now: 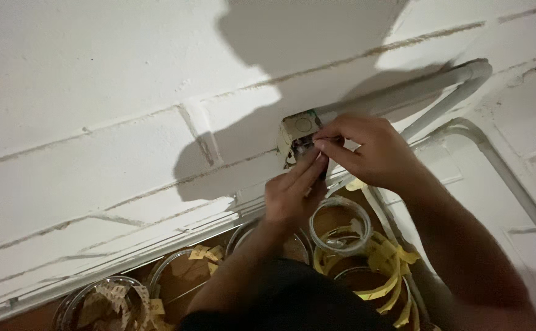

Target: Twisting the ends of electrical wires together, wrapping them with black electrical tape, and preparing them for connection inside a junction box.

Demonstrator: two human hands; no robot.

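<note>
looks like a building under construction or getting rewired, not a finished room. bare whitewashed block wall with rough mortar joints, a surface-mounted electrical box with grey plastic conduit running off it. down on the floor there are coils of cable wrapped in yellow tape.

Brown floor along lower frame carries coiled grey cable rolls bound with yellow tape strips.
</note>
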